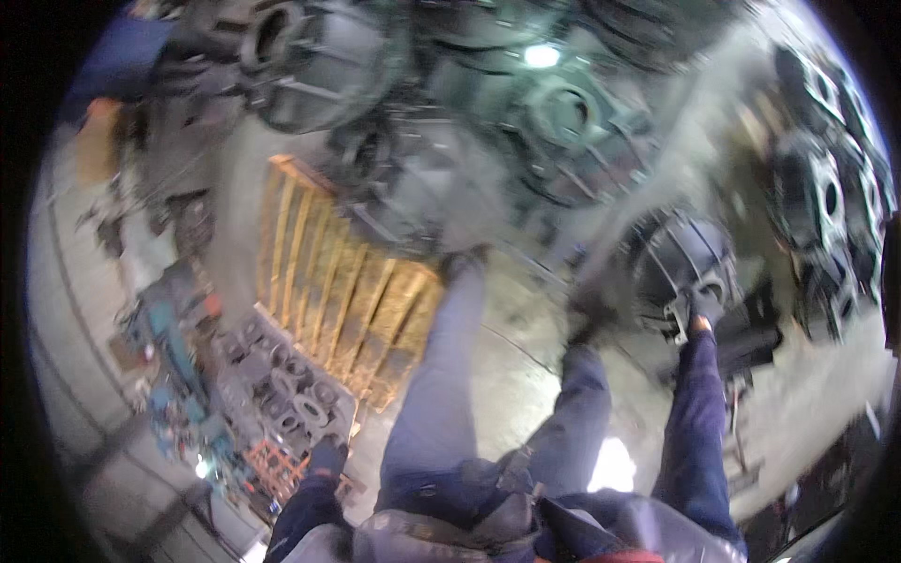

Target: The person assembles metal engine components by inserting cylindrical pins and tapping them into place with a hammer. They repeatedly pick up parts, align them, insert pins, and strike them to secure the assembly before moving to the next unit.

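Observation:
My right hand (704, 305), in a dark glove, is closed at the near collar of a dark, ribbed, bell-shaped metal housing (678, 258). That housing is to the right of my feet, with its ribs running toward the far side. My left hand (327, 457), also gloved, hangs low at the left, next to the near corner of a tray of metal parts (349, 405). Blur and the dark glove hide its fingers, so whether it holds anything does not show.
A yellow slatted pallet (343, 281) lies left of my legs. Large dark housings (422, 183) and a greenish casting (563, 117) stand ahead. More ring-ended castings (817, 197) are stacked at the right. Blue-green machinery (169, 338) and an orange crate (275, 466) are at the left.

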`<state>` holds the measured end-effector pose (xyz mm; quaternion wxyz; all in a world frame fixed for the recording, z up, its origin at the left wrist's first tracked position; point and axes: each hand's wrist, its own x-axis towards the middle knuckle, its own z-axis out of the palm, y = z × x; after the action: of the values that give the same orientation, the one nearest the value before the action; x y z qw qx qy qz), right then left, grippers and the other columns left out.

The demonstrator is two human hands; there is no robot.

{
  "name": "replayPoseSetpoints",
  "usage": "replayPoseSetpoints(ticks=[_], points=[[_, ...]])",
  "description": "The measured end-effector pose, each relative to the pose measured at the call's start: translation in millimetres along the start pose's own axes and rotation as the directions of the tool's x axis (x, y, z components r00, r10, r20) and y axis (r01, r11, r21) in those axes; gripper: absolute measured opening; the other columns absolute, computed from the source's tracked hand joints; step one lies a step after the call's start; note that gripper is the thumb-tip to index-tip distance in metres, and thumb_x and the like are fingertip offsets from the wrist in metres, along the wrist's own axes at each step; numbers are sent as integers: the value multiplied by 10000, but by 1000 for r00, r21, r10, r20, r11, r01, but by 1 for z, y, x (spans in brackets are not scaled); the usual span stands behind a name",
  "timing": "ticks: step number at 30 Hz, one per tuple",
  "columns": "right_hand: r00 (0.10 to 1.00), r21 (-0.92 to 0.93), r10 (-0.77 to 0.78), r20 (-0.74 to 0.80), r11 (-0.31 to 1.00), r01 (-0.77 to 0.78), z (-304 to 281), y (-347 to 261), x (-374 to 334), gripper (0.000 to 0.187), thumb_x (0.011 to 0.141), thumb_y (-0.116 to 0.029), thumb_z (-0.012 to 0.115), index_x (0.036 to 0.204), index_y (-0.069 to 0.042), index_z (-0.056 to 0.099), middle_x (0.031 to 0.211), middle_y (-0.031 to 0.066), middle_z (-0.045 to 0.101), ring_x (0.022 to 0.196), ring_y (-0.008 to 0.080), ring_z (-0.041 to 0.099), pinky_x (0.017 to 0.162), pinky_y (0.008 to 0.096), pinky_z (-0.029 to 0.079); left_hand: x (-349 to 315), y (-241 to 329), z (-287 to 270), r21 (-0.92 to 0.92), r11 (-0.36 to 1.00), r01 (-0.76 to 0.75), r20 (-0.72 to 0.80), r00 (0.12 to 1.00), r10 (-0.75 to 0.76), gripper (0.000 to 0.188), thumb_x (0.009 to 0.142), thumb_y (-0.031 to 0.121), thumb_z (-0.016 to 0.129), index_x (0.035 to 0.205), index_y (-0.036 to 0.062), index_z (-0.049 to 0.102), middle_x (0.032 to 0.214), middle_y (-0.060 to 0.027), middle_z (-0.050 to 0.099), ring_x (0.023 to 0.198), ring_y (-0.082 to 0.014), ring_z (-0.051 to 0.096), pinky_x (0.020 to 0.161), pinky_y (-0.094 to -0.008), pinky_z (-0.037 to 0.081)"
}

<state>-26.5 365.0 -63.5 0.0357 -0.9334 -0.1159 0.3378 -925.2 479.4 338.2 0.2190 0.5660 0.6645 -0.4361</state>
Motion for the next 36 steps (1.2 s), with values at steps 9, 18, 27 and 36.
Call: replayPoseSetpoints(ticks=[9, 18, 27, 36], points=[[885, 306, -447, -131, 831, 466, -46, -224, -78, 251, 947, -190, 723, 1096, 11, 719, 1015, 109, 760, 895, 223, 692, 846, 344, 544, 192, 276, -224, -445, 846, -293, -491, 870, 43, 820, 847, 425, 774, 1495, 22, 474, 1539, -253, 477, 1377, -415, 512, 1148, -456, 423], [566, 794, -824, 42, 371, 481, -100, -680, -302, 443, 965, -206, 724, 1299, 63, 611, 1142, 99, 722, 1008, 164, 661, 877, 296, 527, 282, 400, -326, 5, 853, -522, -381, 788, 484, 1021, 867, 523, 727, 1641, 72, 238, 1692, -218, 237, 1569, -392, 213, 1272, -498, 193], [642, 544, -744, 187, 622, 563, -36, -951, -330, 472, 878, -381, 807, 1136, 10, 751, 987, 89, 738, 803, 182, 665, 738, 325, 532, 352, 417, -333, -115, 844, -523, -159, 849, 504, 1041, 756, 555, 814, 1592, 117, 375, 1649, -194, 345, 1514, -419, 329, 1234, -544, 284], [780, 541, -607, 150, 711, 449, 0, -984, -299, 522, 891, -396, 751, 1167, 46, 720, 1148, 212, 725, 1051, 343, 673, 966, 421, 487, 343, 408, -328, -217, 792, -571, -384, 796, 469, 963, 775, 442, 752, 1597, 120, 369, 1686, -174, 280, 1564, -411, 199, 1291, -540, 117]])
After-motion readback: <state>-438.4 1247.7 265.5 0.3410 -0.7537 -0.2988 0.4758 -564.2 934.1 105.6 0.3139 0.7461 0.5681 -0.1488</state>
